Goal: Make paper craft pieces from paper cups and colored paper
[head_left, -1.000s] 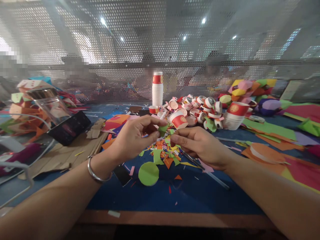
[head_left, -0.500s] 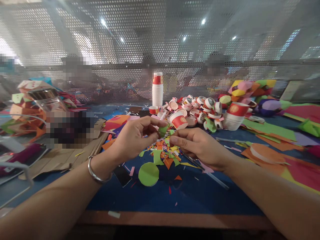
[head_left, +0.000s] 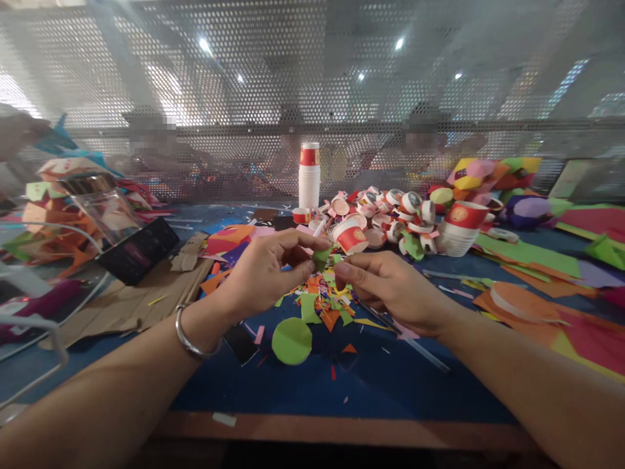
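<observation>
A small piece of green paper (head_left: 321, 258) is pinched between the thumb and fingers of my left hand (head_left: 273, 266), which wears a silver bangle on its wrist. Just to the right, my right hand (head_left: 385, 286) has thumb and index finger pressed together; what lies between them, if anything, I cannot make out. Below both hands, a green paper circle (head_left: 291, 341) lies flat on the blue table (head_left: 312, 391). Colourful paper scraps (head_left: 332, 299) are heaped under and between the fingers. A red and white paper cup (head_left: 349, 236) lies tilted behind the scraps.
A tall stack of paper cups (head_left: 309, 179) stands near the perforated metal screen (head_left: 244, 98). Cut cup pieces (head_left: 390, 212) are piled beside another cup stack (head_left: 461, 228). Cardboard (head_left: 141, 306), a phone (head_left: 139, 251) and a glass jar (head_left: 105, 208) are left; coloured sheets (head_left: 532, 257) lie right.
My hands barely move, and the green paper piece tilts slightly in my left fingers. At the far left, another person's hand with blue paper has come into view.
</observation>
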Demonstrator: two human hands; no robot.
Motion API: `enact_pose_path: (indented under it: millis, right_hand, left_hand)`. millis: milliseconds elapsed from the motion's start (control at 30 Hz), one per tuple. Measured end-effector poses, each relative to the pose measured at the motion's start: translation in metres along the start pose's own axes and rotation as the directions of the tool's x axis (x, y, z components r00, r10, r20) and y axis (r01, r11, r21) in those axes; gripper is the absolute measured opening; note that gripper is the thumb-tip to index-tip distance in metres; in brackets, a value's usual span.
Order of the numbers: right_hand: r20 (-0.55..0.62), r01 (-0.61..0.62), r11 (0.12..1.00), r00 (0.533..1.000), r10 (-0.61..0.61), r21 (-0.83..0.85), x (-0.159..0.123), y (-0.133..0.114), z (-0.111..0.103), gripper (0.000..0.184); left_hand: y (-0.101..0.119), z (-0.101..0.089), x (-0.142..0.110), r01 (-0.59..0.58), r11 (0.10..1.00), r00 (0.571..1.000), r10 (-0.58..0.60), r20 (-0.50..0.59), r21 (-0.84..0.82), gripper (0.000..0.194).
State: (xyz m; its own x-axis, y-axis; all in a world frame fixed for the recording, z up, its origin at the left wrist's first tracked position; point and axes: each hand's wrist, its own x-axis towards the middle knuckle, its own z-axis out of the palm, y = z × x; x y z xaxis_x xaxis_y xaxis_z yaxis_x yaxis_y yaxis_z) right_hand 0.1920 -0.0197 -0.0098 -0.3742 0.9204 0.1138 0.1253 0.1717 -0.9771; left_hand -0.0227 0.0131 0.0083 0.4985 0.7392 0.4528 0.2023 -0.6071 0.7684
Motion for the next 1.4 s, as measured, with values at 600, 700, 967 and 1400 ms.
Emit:
enact_pose_path:
  millis: [600,700,967,1400]
  right_hand:
    - [-0.006,0.056,0.994,0.998,-0.057,-0.098,0.001,0.001,-0.006,0.053]
    - [-0.014,0.065,0.995,0.998,-0.067,-0.079,0.000,0.001,-0.008,0.052]
    - [-0.115,0.116,0.957,0.989,-0.088,0.267,0.005,0.002,-0.008,0.038]
    - [-0.172,0.121,0.939,0.983,-0.068,0.323,0.008,0.006,0.000,0.034]
  left_hand:
    - [-0.005,-0.002,0.002,0.034,0.999,0.999,-0.034,-0.027,0.003,0.030]
    - [-0.008,-0.006,0.004,0.098,0.995,0.991,-0.096,-0.088,0.016,0.033]
    - [-0.009,0.002,0.002,0.104,0.992,0.990,-0.110,-0.093,-0.072,0.029]
    - [-0.007,0.023,-0.008,0.026,0.998,0.998,-0.030,-0.057,-0.065,0.026]
